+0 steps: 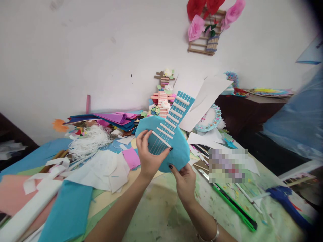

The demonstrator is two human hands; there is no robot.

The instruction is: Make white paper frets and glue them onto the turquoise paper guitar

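Note:
I hold up a blue paper guitar point(174, 144) with white strips across its neck and thin white strings over its round body. My left hand point(148, 156) grips the body's left side, thumb across the front near the lowest white strip. My right hand point(185, 179) pinches the body's bottom edge from below. The guitar tilts up and to the right above the table.
Stacked coloured paper point(111, 119), a tangle of white string point(88, 141), white paper scraps point(106, 169) and blue sheets point(68, 211) lie left. A green utility knife point(234, 206) and a blue glue gun point(287, 198) lie right. Paper flower crafts stand behind.

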